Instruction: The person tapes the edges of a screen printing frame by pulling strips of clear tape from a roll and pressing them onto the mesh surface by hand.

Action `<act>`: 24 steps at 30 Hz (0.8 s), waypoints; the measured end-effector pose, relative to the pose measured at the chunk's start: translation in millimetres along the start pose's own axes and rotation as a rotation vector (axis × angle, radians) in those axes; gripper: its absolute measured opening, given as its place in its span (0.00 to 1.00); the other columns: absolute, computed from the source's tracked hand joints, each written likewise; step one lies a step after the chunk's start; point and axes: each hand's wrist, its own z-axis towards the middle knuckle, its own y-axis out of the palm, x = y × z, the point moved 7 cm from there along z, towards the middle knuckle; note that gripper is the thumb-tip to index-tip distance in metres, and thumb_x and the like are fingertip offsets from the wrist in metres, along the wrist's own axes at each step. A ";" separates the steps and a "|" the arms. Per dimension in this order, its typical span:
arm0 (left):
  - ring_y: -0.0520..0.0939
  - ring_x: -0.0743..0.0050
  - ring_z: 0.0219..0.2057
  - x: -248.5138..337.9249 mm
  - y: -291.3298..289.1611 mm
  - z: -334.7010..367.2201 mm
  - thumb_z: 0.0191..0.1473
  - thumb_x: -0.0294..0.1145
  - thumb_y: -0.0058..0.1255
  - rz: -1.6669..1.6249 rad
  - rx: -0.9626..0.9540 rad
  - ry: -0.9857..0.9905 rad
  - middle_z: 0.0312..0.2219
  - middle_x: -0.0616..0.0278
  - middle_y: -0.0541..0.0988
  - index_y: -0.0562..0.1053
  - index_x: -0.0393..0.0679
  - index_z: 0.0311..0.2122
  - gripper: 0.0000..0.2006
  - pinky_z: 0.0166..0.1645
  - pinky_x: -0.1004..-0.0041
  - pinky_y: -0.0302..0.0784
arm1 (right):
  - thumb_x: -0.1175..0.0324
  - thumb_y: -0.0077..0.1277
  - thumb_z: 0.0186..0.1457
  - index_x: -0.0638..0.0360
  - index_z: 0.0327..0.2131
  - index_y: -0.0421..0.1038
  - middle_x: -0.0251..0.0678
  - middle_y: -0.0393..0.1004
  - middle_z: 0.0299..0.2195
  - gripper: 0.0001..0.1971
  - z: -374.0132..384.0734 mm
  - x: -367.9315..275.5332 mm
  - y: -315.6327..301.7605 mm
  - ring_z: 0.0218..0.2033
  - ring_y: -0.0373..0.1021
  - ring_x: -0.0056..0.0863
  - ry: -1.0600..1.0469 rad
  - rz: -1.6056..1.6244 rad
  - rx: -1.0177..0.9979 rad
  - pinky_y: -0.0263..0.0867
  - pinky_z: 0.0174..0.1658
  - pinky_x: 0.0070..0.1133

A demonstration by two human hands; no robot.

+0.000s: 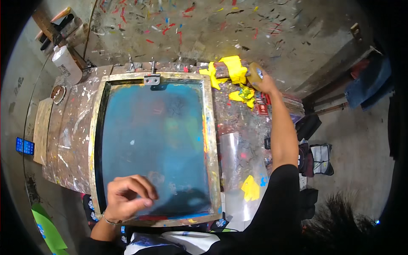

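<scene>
A wooden-framed printing screen (210, 144) with bluish mesh lies in front of me, held at its far edge by a metal hinge clamp (152, 79). Over its near left corner hovers my left hand (127, 197), fingers loosely curled, thumb apart from them, nothing visible inside. My right arm reaches to the far right of the table. There my right hand (267, 83) grips a roll of yellowish tape (254, 75), though part of the grip is hidden. Beside the roll is a block wrapped in yellow material (233, 69). Crumpled yellow scraps (244, 96) and a small red box (261, 109) lie nearby.
A clear plastic sheet (231, 165) with a yellow scrap (250, 189) lies right of the screen. At left are a white bottle (67, 64), a round lid-like dish (58, 93) and a phone (25, 146). Bags (321, 159) sit on the floor at right.
</scene>
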 end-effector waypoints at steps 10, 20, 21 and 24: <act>0.73 0.78 0.22 -19.3 -100.0 -73.4 0.47 0.19 0.62 0.213 0.499 -0.109 0.21 0.62 0.74 0.71 0.36 0.23 0.09 0.27 0.78 0.67 | 0.75 0.60 0.50 0.62 0.49 0.73 0.47 0.79 0.42 0.21 -42.7 -20.6 -50.6 0.46 0.76 0.41 0.152 -0.060 0.228 0.68 0.51 0.32; 0.81 0.78 0.28 -8.9 -73.1 -95.9 0.58 0.21 0.55 0.233 0.350 0.009 0.26 0.59 0.81 0.74 0.34 0.35 0.02 0.38 0.76 0.79 | 0.66 0.57 0.56 0.69 0.51 0.68 0.37 0.74 0.44 0.22 -350.3 -184.5 -211.3 0.45 0.70 0.23 0.044 0.755 0.331 0.65 0.51 0.22; 0.81 0.78 0.27 -15.0 -71.0 -100.8 0.58 0.22 0.56 0.273 0.289 0.002 0.26 0.58 0.82 0.75 0.33 0.34 0.03 0.37 0.77 0.79 | 0.65 0.57 0.53 0.70 0.52 0.68 0.38 0.74 0.44 0.25 -388.3 -202.5 -206.5 0.46 0.70 0.25 0.047 0.818 0.320 0.64 0.52 0.23; 0.83 0.75 0.28 -26.8 -72.6 -104.5 0.59 0.22 0.54 0.363 0.250 -0.073 0.26 0.57 0.82 0.76 0.32 0.33 0.04 0.40 0.74 0.80 | 0.66 0.64 0.44 0.70 0.54 0.67 0.37 0.74 0.46 0.33 -473.7 -255.6 -149.3 0.47 0.71 0.25 0.067 0.978 0.183 0.65 0.52 0.24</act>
